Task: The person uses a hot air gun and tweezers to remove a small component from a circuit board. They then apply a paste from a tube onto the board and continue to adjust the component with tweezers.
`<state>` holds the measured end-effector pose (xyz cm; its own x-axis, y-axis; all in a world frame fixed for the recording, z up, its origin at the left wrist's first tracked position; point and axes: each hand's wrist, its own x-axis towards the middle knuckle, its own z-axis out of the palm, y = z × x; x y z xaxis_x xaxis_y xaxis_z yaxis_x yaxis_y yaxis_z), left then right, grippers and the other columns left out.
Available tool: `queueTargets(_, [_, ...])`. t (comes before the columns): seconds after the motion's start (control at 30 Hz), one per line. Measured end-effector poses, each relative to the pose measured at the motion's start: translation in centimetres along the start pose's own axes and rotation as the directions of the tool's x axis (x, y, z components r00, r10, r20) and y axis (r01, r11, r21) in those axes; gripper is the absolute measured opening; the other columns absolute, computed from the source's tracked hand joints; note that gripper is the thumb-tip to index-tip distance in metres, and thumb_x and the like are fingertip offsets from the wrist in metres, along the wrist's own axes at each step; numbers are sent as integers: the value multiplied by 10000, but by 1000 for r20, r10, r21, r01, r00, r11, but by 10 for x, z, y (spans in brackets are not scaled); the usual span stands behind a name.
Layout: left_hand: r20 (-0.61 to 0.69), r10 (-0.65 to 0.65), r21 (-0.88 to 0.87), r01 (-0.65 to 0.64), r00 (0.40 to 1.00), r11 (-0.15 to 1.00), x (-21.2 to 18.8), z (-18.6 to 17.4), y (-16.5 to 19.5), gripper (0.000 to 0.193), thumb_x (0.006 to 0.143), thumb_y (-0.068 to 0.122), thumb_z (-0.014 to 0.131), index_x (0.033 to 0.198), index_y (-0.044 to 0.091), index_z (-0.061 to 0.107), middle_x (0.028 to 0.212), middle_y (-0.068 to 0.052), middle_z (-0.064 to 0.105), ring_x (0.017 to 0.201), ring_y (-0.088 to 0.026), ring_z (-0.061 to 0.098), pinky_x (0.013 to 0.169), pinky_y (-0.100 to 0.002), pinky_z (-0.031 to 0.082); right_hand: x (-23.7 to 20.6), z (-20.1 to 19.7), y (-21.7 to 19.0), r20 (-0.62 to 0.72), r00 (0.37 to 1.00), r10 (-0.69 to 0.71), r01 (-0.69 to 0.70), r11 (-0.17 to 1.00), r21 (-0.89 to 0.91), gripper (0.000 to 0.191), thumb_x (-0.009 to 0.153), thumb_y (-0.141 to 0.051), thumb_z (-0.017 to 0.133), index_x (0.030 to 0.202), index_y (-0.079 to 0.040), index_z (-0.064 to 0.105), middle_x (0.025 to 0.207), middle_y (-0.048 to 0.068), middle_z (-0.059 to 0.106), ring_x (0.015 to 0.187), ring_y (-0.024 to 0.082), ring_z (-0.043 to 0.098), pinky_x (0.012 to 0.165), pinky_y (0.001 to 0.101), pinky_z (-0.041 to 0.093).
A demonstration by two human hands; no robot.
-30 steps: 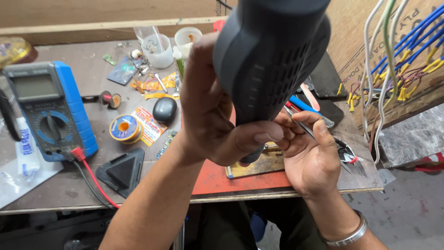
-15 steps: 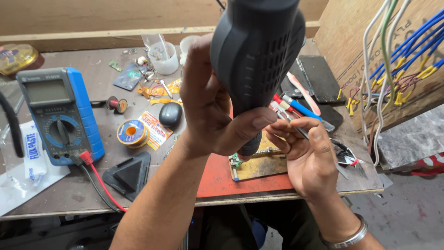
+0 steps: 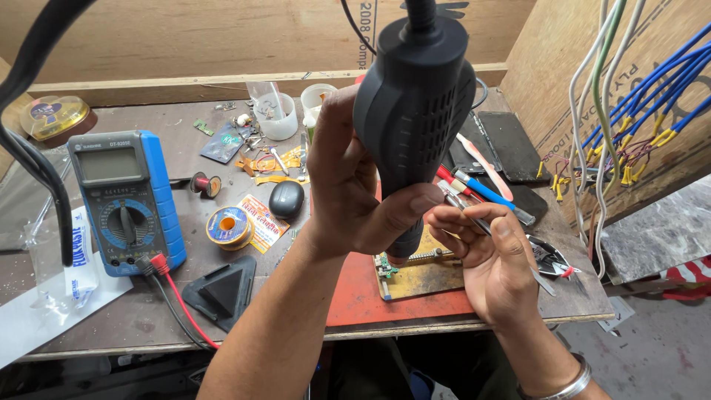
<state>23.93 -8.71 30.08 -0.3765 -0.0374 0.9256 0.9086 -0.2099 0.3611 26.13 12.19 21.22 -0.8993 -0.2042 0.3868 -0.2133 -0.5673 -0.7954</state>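
The left hand (image 3: 355, 192) grips the hot-air handpiece (image 3: 415, 111) nozzle-down over the circuit board (image 3: 418, 270), while right-hand (image 3: 496, 259) fingers pinch tweezers (image 3: 481, 222) beside it.

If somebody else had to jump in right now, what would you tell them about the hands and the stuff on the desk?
Left hand: gripping the dark hot-air tool, nozzle pointing down at the small circuit board.
Right hand: holding metal tweezers beside the nozzle.
Board sits in a holder on the red mat.
Blue multimeter and solder spool lie to the left.
Done or left: cannot tell; the tool is held over the board.
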Motion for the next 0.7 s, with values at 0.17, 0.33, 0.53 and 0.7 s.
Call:
queueTargets(0.17, [-5,-142,-106,140,990,984,-2,-3,0,773,855,188,870,1424,-66,412,1270,-90,588,1099,-118,605,944,-233,476,0,2,2,2,1000,-7,7,1000,-2,327,1125,-312,465,1227,-16,560,1249,295,663,1249,398,642,1152,544,478])
queueTargets(0.33, [-1,-136,-120,135,991,984,-5,-5,-3,737,875,164,883,1415,-66,438,1256,-84,569,1106,-112,610,939,-223,478,-1,3,1,16,1000,-11,11,1000,-16,329,1123,-318,469,1228,-19,559,1259,287,664,1256,391,639,1155,542,476])
queueTargets(0.53, [27,-51,-18,51,998,999,-6,-7,-4,639,906,136,872,1389,-52,498,1272,-46,498,1101,-100,563,941,-207,469,0,4,1,7,1000,-5,5,1000,-17,326,1126,-318,468,1229,-23,560,1262,282,664,1260,383,637,1158,544,478])
queueTargets(0.7, [-2,-103,-59,102,995,993,-9,-7,-6,670,868,192,878,1355,-55,489,1300,-62,506,1107,-113,580,933,-225,471,-2,1,3,18,1000,-5,6,1000,-19,322,1132,-322,470,1233,-29,559,1269,282,662,1260,387,640,1168,540,475])
